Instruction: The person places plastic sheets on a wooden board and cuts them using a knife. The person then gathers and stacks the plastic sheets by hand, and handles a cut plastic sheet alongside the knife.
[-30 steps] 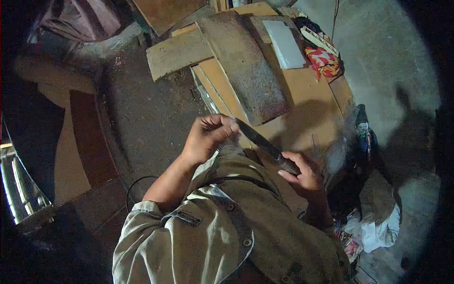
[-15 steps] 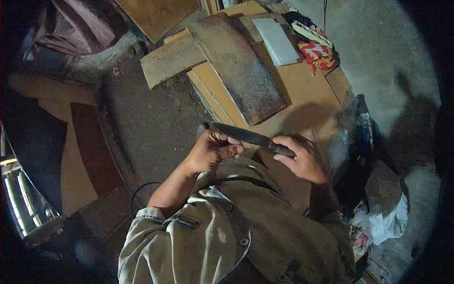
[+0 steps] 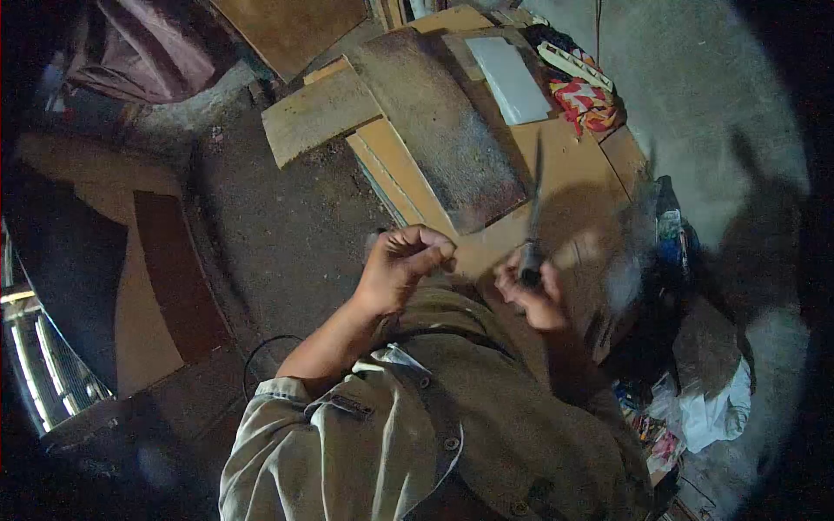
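Observation:
A knife (image 3: 535, 204) with a dark handle is gripped in my right hand (image 3: 537, 300). Its thin blade points away from me, seen nearly edge-on over the brown board. My left hand (image 3: 401, 271) is closed, with thumb and fingers pinched together in front of my body. A small dark end of something (image 3: 375, 238) shows behind its knuckles; what it is cannot be made out. The two hands are apart, and the knife touches nothing that I can see.
Ahead lie a dark, worn board (image 3: 443, 130), a smaller wooden plank (image 3: 321, 113) and a white flat slab (image 3: 511, 80). A red-patterned cloth (image 3: 586, 104) sits to their right. Plastic bags (image 3: 712, 412) and a bottle (image 3: 669, 217) stand at the right.
The knife has swung from lying across toward my left hand to pointing away from me. My left hand no longer meets the blade, and its fingers have curled upward.

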Tool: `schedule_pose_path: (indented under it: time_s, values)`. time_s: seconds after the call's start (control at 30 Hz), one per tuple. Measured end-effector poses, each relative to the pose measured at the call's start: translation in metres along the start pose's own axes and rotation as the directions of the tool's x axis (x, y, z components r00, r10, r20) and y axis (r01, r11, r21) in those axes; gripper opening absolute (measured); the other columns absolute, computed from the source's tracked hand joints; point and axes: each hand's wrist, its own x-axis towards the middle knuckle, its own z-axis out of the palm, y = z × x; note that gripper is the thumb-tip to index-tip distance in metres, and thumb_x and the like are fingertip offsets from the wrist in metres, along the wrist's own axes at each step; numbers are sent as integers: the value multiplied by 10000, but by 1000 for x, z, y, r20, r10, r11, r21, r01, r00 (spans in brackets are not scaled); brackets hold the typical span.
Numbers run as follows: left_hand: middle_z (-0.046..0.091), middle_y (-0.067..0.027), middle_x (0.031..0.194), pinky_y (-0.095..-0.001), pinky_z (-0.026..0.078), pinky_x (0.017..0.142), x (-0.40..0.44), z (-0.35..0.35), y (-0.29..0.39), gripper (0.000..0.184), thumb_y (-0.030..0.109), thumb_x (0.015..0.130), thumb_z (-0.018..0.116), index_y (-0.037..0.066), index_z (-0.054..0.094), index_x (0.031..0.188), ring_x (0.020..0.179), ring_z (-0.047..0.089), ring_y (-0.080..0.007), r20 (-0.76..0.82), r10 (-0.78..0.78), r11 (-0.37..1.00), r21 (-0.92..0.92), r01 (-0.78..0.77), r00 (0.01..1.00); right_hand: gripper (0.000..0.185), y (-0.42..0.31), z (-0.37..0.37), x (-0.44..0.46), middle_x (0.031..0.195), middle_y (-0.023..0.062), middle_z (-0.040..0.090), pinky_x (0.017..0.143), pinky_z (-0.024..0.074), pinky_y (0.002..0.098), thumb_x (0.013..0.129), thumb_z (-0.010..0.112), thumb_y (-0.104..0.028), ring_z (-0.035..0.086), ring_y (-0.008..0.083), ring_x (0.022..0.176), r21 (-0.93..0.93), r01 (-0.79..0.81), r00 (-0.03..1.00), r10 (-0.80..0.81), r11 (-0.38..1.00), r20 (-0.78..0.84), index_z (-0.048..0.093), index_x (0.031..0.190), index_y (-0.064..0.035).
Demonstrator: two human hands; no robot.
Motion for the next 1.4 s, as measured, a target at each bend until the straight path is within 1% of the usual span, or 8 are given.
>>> schedule_pose_path:
  time_s: [0.07,0.13,0.3,0.37,0.9,0.97,1.23,1.4]
  values:
    - [657,-48,828,-261,476,713,3,11,0,99,92,869,631,0,639,905,763,605,-120,-34,-11,999,-49,9,999,270,11,28,3,767,38,577,568,438,275,768,700,-105,532,118,650,278,-90,996,92,956,6,508,955,-82]
    - [657,-39,823,-260,469,709,4,11,-1,89,96,863,642,15,644,901,757,598,-107,-23,-14,993,-115,11,1000,285,19,33,6,768,30,582,553,421,275,761,706,-117,530,105,645,-100,127,980,-109,987,167,491,946,-86]
    - [660,-27,818,-261,466,696,-6,0,-13,87,98,846,663,35,652,904,761,602,-105,-51,-64,997,-36,62,997,319,9,28,17,800,60,612,588,445,286,740,705,-45,546,124,644,11,159,987,-159,987,-15,487,970,-76]
    - [662,-29,822,-263,465,695,-7,1,-12,85,90,839,666,32,652,900,780,602,-102,-28,-75,980,-185,68,997,322,0,32,15,794,59,610,585,443,280,751,693,-36,554,123,652,-13,191,981,-191,982,-39,479,989,-72]
    - [660,-28,813,-240,464,701,0,-1,-7,104,85,855,651,17,650,933,762,599,-98,48,-81,993,93,77,996,258,-19,39,23,758,6,525,578,457,252,809,681,-74,547,97,649,-204,216,976,-211,955,50,472,961,-67]
    - [657,-34,797,-245,471,668,0,-1,-4,96,102,861,646,24,644,916,715,608,-111,-29,-205,959,-205,195,978,226,-17,34,22,763,0,524,582,460,258,836,664,-101,541,88,677,-256,315,947,-322,914,17,483,969,-70]
    - [656,-74,829,-305,517,646,9,-20,23,86,111,873,620,35,625,914,702,630,-171,-88,-55,916,-401,16,995,243,-40,-7,-12,783,14,536,652,424,260,845,673,-169,493,107,706,-752,272,962,-174,600,209,533,974,-18]
    - [654,-77,808,-311,521,632,11,-27,31,95,125,878,619,34,622,905,694,631,-168,-155,37,931,-353,-90,987,299,-47,-6,-24,805,56,548,694,442,275,825,696,-183,517,126,741,-743,206,966,-11,637,258,549,1003,7]
